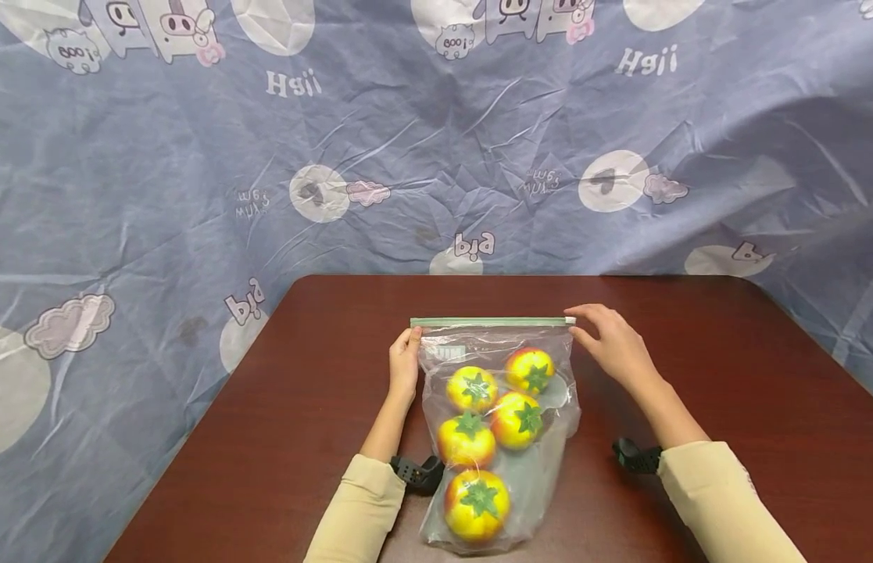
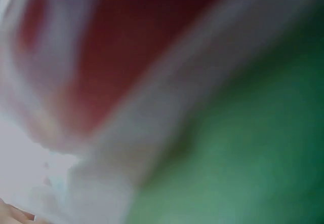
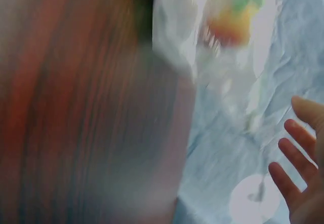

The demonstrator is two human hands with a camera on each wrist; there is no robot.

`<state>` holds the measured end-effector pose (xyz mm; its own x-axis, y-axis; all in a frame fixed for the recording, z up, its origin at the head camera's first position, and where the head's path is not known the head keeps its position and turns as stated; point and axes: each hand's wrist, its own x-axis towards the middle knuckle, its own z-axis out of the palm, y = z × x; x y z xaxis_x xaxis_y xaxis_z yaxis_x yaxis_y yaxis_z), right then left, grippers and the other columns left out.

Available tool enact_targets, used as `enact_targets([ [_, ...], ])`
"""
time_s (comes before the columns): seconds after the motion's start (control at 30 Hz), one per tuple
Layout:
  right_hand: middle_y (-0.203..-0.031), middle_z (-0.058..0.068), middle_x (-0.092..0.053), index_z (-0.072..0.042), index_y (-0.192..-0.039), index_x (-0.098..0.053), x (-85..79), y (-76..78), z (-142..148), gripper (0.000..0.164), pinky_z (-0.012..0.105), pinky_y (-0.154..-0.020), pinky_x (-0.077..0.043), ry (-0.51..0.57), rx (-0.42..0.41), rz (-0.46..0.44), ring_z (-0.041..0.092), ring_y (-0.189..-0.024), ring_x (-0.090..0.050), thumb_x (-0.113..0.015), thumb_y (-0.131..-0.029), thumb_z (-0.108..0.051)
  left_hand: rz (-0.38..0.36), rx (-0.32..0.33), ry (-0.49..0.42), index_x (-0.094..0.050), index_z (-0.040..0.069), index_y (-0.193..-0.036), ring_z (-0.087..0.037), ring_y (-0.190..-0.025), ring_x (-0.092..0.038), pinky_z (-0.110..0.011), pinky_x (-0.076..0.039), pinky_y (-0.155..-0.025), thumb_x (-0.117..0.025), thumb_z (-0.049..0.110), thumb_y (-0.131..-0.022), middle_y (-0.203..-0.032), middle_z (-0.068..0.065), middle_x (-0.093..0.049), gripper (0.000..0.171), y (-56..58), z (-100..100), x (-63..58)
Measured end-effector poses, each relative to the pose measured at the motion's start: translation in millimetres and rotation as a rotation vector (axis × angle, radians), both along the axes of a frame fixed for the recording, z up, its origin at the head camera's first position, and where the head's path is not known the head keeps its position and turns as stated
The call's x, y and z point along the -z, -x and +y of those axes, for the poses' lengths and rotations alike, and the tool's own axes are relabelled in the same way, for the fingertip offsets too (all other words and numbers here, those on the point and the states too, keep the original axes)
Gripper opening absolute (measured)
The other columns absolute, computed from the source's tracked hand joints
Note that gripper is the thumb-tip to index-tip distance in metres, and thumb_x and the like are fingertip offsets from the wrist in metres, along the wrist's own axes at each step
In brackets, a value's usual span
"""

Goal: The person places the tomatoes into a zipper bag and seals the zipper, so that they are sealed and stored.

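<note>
A clear slider zip bag [image 1: 502,489] with a green strip [image 1: 488,321] along its top is held up in front of the person. Inside are several yellow-and-red fruits [image 1: 477,504] with green star-shaped leaf tops. The left hand [image 1: 406,361] grips the upper left corner, thumb on the front. At the top right corner, the right hand [image 1: 612,344] has its thumb and fingers spread apart beside the white slider [image 1: 570,320]. The right wrist view shows spread fingers [image 3: 289,186] apart from the bag [image 3: 223,64]. Blurred green fills much of the left wrist view.
A dark red-brown table [image 1: 302,375] with rounded far corners lies under the hands. Behind it hangs a blue-grey printed cloth [image 1: 408,141]. Black wrist cameras [image 1: 636,457] are strapped on both arms, below beige sleeves [image 1: 724,500].
</note>
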<state>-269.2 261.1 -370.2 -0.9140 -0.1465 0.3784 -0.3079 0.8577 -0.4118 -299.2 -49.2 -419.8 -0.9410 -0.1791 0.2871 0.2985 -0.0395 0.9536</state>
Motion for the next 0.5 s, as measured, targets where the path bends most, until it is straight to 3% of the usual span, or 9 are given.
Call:
enact_targets([
  [0.1,-0.118,0.009,-0.059,-0.013,-0.117,-0.059,-1.4,-12.7,-12.5,0.033,0.051,-0.084,-0.043,0.024,-0.125,-0.015,0.030,-0.110,-0.052,-0.061,-0.085,-0.019,-0.022,0.027,-0.016,-0.060,-0.014,-0.095,-0.002,-0.047,-0.027,-0.016,-0.025,-0.047,-0.046,0.015,-0.094,-0.053,0.007,-0.032,0.032,-0.4,0.1,2.9],
  [0.2,-0.111,0.004,-0.063,-0.014,-0.115,-0.060,-2.3,-26.9,-24.0,0.032,0.040,-0.081,-0.047,0.080,-0.268,-0.152,0.022,-0.103,-0.057,-0.061,-0.085,-0.024,-0.021,0.004,-0.033,-0.060,-0.014,-0.096,-0.003,-0.051,-0.035,-0.016,-0.031,-0.051,-0.045,0.015,-0.094,-0.059,0.006,-0.044,0.033,0.9,0.1,3.6],
  [0.3,-0.109,0.002,-0.064,-0.014,-0.116,-0.059,-0.9,-39.7,-32.7,0.033,0.031,-0.078,-0.047,0.151,-0.409,-0.338,0.017,-0.099,-0.059,-0.059,-0.086,-0.028,-0.023,-0.064,-0.065,-0.060,-0.015,-0.094,-0.004,-0.060,-0.039,-0.016,-0.034,-0.058,-0.045,0.015,-0.094,-0.070,0.004,-0.052,0.034,3.5,-2.5,4.0],
  [0.4,-0.111,0.004,-0.063,-0.014,-0.118,-0.057,2.9,-48.6,-37.6,0.035,0.025,-0.078,-0.048,0.203,-0.529,-0.490,0.018,-0.103,-0.059,-0.060,-0.086,-0.026,-0.032,-0.127,-0.100,-0.060,-0.015,-0.093,-0.003,-0.055,-0.037,-0.015,-0.032,-0.052,-0.045,0.015,-0.094,-0.065,0.003,-0.049,0.034,7.0,-6.2,6.5],
  [0.5,-0.114,0.008,-0.062,-0.013,-0.120,-0.056,5.4,-55.0,-37.0,0.037,0.023,-0.078,-0.049,0.239,-0.600,-0.576,0.024,-0.106,-0.059,-0.061,-0.085,-0.023,-0.042,-0.142,-0.128,-0.059,-0.015,-0.093,-0.003,-0.046,-0.032,-0.015,-0.029,-0.044,-0.044,0.016,-0.094,-0.059,0.003,-0.042,0.035,15.7,-9.3,14.1],
])
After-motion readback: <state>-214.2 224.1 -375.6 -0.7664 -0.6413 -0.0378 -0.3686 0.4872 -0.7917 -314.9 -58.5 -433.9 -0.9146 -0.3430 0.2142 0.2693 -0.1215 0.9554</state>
